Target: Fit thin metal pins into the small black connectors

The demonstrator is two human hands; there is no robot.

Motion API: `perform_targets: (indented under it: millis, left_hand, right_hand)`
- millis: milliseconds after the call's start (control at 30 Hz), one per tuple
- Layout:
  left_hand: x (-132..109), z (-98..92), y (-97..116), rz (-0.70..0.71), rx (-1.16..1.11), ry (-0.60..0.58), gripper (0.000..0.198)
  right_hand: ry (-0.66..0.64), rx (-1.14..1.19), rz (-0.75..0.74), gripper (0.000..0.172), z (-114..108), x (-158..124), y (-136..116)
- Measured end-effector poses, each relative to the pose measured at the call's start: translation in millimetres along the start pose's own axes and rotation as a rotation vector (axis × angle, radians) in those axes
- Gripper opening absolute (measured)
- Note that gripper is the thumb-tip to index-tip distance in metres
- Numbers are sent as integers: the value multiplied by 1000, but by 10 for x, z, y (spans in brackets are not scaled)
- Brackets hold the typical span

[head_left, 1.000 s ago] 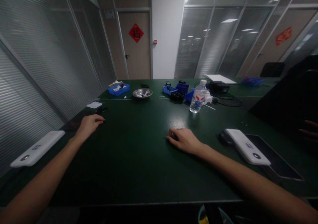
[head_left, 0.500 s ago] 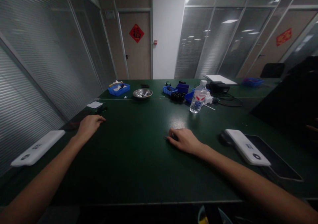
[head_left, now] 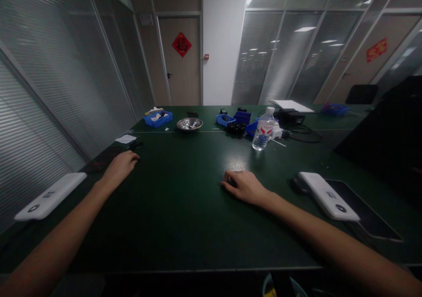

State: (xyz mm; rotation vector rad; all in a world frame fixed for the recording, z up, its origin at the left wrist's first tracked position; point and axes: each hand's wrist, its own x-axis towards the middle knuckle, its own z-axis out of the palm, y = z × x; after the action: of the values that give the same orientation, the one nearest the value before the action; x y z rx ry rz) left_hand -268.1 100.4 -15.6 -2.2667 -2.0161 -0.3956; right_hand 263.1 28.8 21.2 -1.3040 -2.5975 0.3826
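My left hand (head_left: pixel 122 164) rests on the dark green table (head_left: pixel 171 209), fingers loosely bent, with nothing visible in it. Just beyond it are a small dark object (head_left: pixel 136 145) and a white sheet of paper (head_left: pixel 125 139). On the table to the right lies my right hand (head_left: pixel 244 186), thumb and forefinger curled toward each other. A thin, dark sliver (head_left: pixel 219 183) shows at their tips, too small to name; the other fingers are partly hidden. Farther off, an upright clear water bottle (head_left: pixel 263 130) with a red-and-white label stands apart from that hand.
White devices lie outside each forearm, one at left (head_left: pixel 51 197), one at right (head_left: pixel 329 196) by a dark flat panel (head_left: pixel 362 209). A metal bowl (head_left: pixel 189 129), blue trays (head_left: pixel 158 121) and a cable (head_left: pixel 310 140) sit farther back. A large dark shape (head_left: pixel 389 147) blocks the right.
The fingers of my left hand have bent downward a little and drawn slightly back. My right hand and the objects on the table look the same.
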Motion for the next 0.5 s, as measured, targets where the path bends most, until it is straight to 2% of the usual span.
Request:
perform_targets:
  millis: [233, 500]
  left_hand:
    - [-7, 0, 36, 32, 23, 32, 30]
    - [-68, -78, 141, 44, 55, 33, 33]
  right_hand:
    - [1, -25, 2, 27, 24, 16, 17]
    - [1, -28, -3, 27, 36, 14, 34]
